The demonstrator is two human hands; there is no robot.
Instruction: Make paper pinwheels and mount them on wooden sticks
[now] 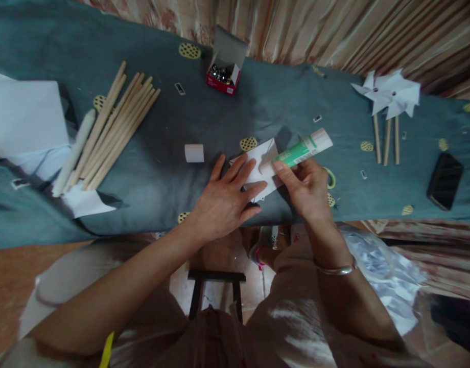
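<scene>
A partly folded piece of white paper (271, 188) lies on the cloth in front of me. My left hand (229, 197) rests on it with spread fingers, pressing its left side. In my right hand (306, 186) is a green and white glue stick (298, 152), gripped between thumb and fingers. Its lower end meets the paper near a raised flap; whether the tip touches I cannot tell. A small white cylindrical cap (194, 153) lies to the left of my left hand. Part of a pale green ring (330, 178) shows behind my right hand.
Wooden sticks (118, 128) and a stack of white paper (26, 117) lie at left. An open red box (221, 82) with shiny metal pieces stands at the back. White paper pinwheels (394, 94) on sticks and a black phone (445, 180) are at right.
</scene>
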